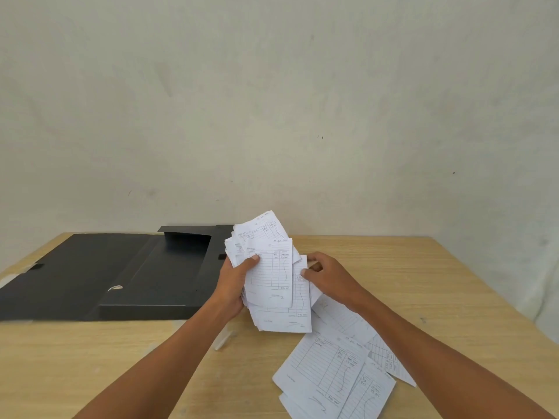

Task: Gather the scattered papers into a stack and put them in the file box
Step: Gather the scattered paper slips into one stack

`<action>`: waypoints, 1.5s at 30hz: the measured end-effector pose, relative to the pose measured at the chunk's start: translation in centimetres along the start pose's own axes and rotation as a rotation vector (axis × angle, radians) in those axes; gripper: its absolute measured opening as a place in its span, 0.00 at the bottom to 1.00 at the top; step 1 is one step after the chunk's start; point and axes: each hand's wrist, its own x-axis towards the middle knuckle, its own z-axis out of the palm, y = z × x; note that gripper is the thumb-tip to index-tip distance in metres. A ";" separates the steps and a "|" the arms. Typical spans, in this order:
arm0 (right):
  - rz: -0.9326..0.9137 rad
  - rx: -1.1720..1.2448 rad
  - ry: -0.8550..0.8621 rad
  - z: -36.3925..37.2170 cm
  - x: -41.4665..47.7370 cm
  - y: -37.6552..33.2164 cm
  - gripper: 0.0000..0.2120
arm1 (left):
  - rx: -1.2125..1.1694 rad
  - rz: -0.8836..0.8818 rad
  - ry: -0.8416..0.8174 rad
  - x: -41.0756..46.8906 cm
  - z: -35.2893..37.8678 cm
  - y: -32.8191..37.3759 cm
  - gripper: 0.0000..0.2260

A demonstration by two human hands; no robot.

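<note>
My left hand [234, 281] grips an uneven bundle of white lined receipt papers [269, 267], held above the wooden table with the thumb across the front sheet. My right hand [328, 275] pinches the right edge of a sheet in that bundle. Several more papers [335, 367] lie scattered and overlapping on the table below my right forearm. The black file box [157, 279] lies open on the left, its lid flap spread out flat toward the left edge.
The light wooden table [121, 358] ends at a pale wall behind. A small whitish scrap [223, 340] lies on the table beside my left forearm. The table's right edge slants down at the far right.
</note>
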 end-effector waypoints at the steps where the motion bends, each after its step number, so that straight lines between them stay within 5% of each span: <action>1: -0.018 0.003 0.009 0.2 0.1 -0.2 0.20 | 0.002 -0.001 -0.008 -0.2 0.1 -0.1 0.21; 6: -0.140 -0.081 0.124 1.7 1.2 -0.9 0.16 | -0.011 -0.006 -0.005 -0.6 0.5 -0.2 0.20; 10: -0.211 -0.461 0.275 3.0 0.6 -0.7 0.16 | -0.009 -0.023 0.017 -0.6 0.3 -0.2 0.19; 15: -0.219 -0.567 0.463 3.5 0.0 -0.6 0.04 | -0.025 -0.046 0.013 -0.9 0.7 -0.3 0.20; 18: -0.032 -0.480 0.423 3.3 0.5 -0.4 0.05 | -0.050 -0.061 0.007 -1.0 1.1 -0.4 0.20; 21: 0.145 -0.093 0.283 2.5 0.9 -0.6 0.11 | -0.058 -0.046 0.029 -1.2 1.2 -0.6 0.19; 29: 0.234 0.119 0.160 3.0 0.4 -0.7 0.08 | 0.008 -0.068 -0.047 -2.2 1.7 -1.2 0.17; 39: 0.060 -0.413 0.065 3.8 0.0 -0.7 0.15 | 0.022 -0.117 0.078 -1.9 1.2 -1.8 0.20; 43: 0.083 -0.442 0.310 2.6 0.1 0.2 0.10 | 0.013 -0.103 0.104 -2.0 0.8 -1.4 0.17; 45: 0.152 -0.280 0.228 1.6 0.2 0.8 0.16 | 0.002 -0.102 0.102 -1.9 0.5 -1.2 0.17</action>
